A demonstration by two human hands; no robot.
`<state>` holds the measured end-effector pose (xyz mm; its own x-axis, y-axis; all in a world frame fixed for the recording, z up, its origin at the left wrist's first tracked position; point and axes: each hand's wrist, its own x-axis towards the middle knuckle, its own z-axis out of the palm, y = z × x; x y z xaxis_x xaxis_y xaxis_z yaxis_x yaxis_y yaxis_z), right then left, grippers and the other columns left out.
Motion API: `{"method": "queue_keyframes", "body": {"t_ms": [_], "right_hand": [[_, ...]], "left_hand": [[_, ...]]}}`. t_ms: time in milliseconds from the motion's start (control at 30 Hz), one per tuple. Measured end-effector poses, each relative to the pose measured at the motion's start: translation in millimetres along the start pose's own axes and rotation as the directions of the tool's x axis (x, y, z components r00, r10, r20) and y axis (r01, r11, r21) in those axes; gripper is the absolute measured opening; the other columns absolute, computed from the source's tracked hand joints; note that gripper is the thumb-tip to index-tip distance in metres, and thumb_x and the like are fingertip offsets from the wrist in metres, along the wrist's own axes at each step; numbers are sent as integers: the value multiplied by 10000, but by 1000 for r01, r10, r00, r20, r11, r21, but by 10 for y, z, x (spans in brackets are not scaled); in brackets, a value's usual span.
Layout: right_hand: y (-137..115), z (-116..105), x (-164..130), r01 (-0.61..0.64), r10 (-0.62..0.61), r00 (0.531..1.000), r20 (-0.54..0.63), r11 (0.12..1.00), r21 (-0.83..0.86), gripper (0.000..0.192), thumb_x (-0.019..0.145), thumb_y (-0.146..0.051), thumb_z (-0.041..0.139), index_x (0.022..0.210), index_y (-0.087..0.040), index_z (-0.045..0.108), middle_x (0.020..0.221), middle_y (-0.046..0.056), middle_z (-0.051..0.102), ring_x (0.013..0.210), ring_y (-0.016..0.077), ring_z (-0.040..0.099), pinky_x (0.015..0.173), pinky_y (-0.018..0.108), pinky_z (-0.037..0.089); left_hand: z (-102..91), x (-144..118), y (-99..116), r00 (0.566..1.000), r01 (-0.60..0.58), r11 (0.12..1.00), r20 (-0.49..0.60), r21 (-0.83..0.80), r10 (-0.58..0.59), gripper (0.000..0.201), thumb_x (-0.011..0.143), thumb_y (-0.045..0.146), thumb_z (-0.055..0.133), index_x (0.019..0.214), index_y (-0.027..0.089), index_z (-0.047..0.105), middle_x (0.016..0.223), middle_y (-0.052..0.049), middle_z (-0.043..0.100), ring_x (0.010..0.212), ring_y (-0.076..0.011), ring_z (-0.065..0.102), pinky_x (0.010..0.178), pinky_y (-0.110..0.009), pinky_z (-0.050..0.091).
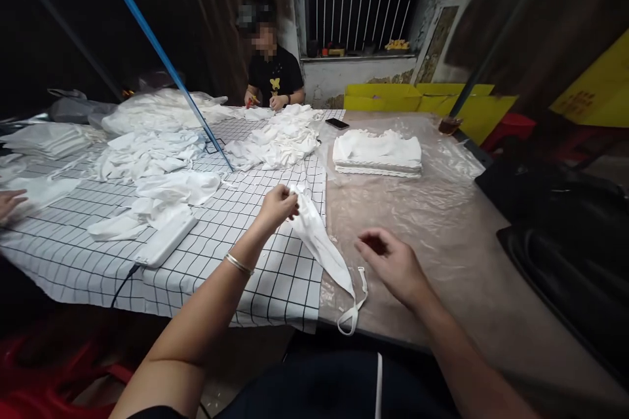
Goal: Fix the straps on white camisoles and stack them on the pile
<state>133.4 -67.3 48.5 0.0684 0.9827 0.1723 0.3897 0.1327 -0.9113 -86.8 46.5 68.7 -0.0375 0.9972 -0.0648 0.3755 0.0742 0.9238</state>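
Observation:
My left hand is closed on the top end of a white garment with a thin strap. The fabric hangs slantwise to the lower right across the tablecloth edge, and its looped strap lies at the table's front edge. To the right of the garment, my right hand is held over the plastic-covered part of the table, fingers curved, thumb apart, with nothing visible in it. Beyond both hands sits a neat stack of folded white garments.
Heaps of white garments cover the checked tablecloth. A white corded box lies left, near another person's hand. A slanted blue pole rises from the table. A phone lies far off; a person sits opposite.

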Motion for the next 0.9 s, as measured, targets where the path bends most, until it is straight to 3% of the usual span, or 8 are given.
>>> {"method": "queue_keyframes", "body": {"t_ms": [100,167,267,433,567,700,800,900], "right_hand": [[-129,249,273,-32,23,996,91,994,101,518,676,-438,779,1126,-228,633,1064,74,689,943,229,639,821,370,533],[-199,303,456,-86,58,987,149,978,190,436,670,-417,775,1031,-199,666,978,66,705,878,224,647,788,372,534],[-167,100,620,-234,156,966,207,868,438,287,698,-394,739,866,-174,664,767,28,691,697,180,639,670,327,538],[277,-524,580,-333,419,908,5,713,618,174,694,-252,745,762,-193,596,604,-26,632,530,122,578,531,241,502],[610,-750,437,-407,507,862,16,673,618,87,716,-183,709,781,-183,650,642,-5,673,560,126,592,551,231,508],[714,-777,365,-389,472,881,42,669,634,111,709,-205,710,813,-191,676,715,2,709,639,137,623,608,233,521],[725,-772,350,-370,428,902,54,703,607,244,654,-251,747,879,-205,663,773,6,719,679,157,639,637,261,524],[757,-817,343,-362,406,914,23,785,502,394,545,-225,766,912,-205,623,794,9,712,683,181,634,631,289,510]], "left_hand": [[154,-132,435,962,0,948,260,-317,87,169,862,185,591,777,173,446,701,-24,653,554,-118,640,623,-308,552],[231,-173,680,912,-14,914,370,-405,178,175,855,199,641,808,152,478,765,-53,687,603,-122,669,678,-326,575],[252,-124,852,853,-59,891,441,-451,280,155,860,208,660,928,104,566,917,-105,712,741,-137,702,772,-332,582],[277,-14,520,902,-134,972,383,-194,200,237,836,222,677,1028,88,636,946,-111,701,744,-142,674,721,-315,566],[399,-100,86,898,-186,977,421,108,124,157,826,237,628,912,115,676,799,-63,687,700,-157,636,673,-309,526],[588,-126,-119,905,-349,852,375,391,199,233,847,326,577,975,166,688,1017,-91,698,947,-225,635,842,-344,494],[770,-49,-161,925,-366,720,317,589,211,354,833,385,603,1127,192,646,1213,-116,640,1143,-293,570,956,-398,436],[865,52,-198,922,-372,605,354,704,156,238,815,299,617,1031,210,661,1113,-99,676,1084,-300,595,916,-392,439]]}}
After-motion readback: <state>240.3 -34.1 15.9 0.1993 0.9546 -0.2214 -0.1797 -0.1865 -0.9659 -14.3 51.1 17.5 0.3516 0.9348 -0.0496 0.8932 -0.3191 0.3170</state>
